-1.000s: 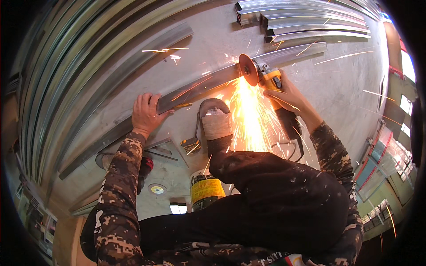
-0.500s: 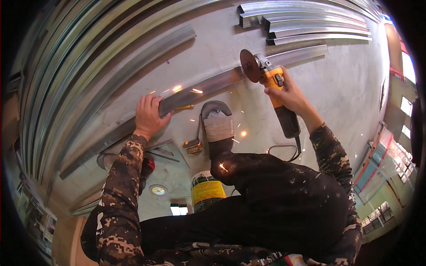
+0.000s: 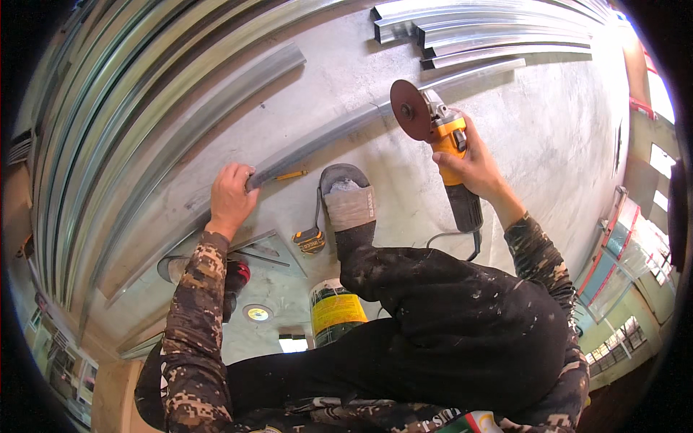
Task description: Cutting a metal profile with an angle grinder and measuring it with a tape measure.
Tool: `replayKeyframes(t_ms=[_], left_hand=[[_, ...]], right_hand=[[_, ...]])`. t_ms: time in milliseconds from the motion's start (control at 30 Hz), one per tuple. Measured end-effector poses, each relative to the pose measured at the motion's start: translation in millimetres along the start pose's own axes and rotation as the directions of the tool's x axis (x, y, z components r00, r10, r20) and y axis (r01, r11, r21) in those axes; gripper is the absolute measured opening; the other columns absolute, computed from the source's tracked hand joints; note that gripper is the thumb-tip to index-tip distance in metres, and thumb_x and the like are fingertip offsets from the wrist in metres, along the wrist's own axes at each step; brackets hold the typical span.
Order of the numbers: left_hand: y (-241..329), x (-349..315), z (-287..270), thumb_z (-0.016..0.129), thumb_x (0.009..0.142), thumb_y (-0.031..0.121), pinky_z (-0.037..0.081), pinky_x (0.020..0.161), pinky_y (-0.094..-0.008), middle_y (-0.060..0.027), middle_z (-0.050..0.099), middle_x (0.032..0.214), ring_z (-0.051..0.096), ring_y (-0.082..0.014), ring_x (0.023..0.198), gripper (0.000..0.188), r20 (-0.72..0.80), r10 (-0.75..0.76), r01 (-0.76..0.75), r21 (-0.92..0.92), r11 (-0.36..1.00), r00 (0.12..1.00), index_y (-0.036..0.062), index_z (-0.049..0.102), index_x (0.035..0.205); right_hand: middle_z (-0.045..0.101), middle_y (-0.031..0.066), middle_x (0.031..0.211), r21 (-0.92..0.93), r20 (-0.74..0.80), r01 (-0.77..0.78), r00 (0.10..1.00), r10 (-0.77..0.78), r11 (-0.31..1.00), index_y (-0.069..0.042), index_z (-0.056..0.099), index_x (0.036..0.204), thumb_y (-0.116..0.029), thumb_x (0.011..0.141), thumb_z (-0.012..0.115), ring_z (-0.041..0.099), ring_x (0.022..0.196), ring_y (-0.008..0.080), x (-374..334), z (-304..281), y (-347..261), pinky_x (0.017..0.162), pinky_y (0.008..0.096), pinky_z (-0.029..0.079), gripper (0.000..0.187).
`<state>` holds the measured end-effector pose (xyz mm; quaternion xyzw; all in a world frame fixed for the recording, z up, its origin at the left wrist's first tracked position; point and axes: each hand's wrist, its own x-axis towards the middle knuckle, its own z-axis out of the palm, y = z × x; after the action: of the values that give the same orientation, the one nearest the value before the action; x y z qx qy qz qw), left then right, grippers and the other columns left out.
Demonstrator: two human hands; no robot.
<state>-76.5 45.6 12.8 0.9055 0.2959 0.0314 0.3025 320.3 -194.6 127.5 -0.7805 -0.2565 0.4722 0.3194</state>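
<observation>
My left hand (image 3: pixel 232 195) is closed around a long grey metal profile (image 3: pixel 317 144) that lies aslant on the floor. A thin line crosses the profile near its far right part, close to the disc. My right hand (image 3: pixel 473 162) grips an orange and black angle grinder (image 3: pixel 462 198) by its body, thumb across it. The grinder's round brown cutting disc (image 3: pixel 411 108) faces left, beside the profile; whether it touches the metal I cannot tell. No sparks show. My foot in a sandal (image 3: pixel 348 189) stands on the near side of the profile.
Long metal profiles (image 3: pixel 137 108) lie along the left, and shorter box profiles (image 3: pixel 498 32) at the back right. Near my foot are a tape measure (image 3: pixel 309 240), a yellow pencil-like stick (image 3: pixel 291 175), a triangular square (image 3: pixel 278 252) and a yellow-banded bucket (image 3: pixel 338 310). The grinder's cord (image 3: pixel 447 234) loops beneath it.
The sparks have stopped. The grinder's disc has turned to show more of its face. The profile has rolled under my left hand, which has shifted slightly toward me.
</observation>
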Motion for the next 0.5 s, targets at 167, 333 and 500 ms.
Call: replayKeyframes(t_ms=[167, 333, 500], left_hand=[[2.3, 14.0, -3.8, 0.079, 0.075, 0.015, 0.049, 0.077, -0.0445, -0.0121, 0.058, 0.096, 0.058, -0.0346, 0.094, 0.032, -0.004, -0.015, 0.016, 0.031, 0.999, 1.0, 0.0057, 0.057, 0.097], [14.8, 17.7, -1.0, 0.08, 0.077, 0.025, 0.051, 0.076, -0.0445, -0.0105, 0.056, 0.099, 0.058, -0.0325, 0.096, 0.036, 0.07, -0.077, 0.058, 0.245, 0.968, 0.995, 0.0069, 0.056, 0.098], [16.9, 17.0, -1.9, 0.081, 0.078, 0.029, 0.052, 0.076, -0.0445, -0.0092, 0.056, 0.1, 0.059, -0.0316, 0.097, 0.039, 0.09, -0.108, 0.076, 0.3, 0.951, 0.99, 0.0077, 0.055, 0.099]], right_hand=[[0.063, 0.0197, 0.116, -0.168, 0.0, -0.016, 1.0, 0.016, 0.986, -0.005, 0.029, 0.152, -0.022, 0.081, 0.079, 0.066, 0.101, 0.0285, -3.0, 5.9, -4.5, 0.085, 0.039, 0.055, 0.088], [0.063, 0.0228, 0.118, -0.206, 0.025, -0.013, 1.0, 0.019, 0.978, -0.005, 0.027, 0.152, -0.025, 0.081, 0.078, 0.066, 0.102, 0.0326, -1.2, 9.7, -3.5, 0.086, 0.0408, 0.055, 0.089], [0.062, 0.0254, 0.119, -0.281, 0.027, -0.016, 0.999, 0.024, 0.96, -0.005, 0.026, 0.153, -0.028, 0.081, 0.078, 0.066, 0.104, 0.0357, 2.5, 9.9, -1.8, 0.086, 0.0423, 0.055, 0.091]])
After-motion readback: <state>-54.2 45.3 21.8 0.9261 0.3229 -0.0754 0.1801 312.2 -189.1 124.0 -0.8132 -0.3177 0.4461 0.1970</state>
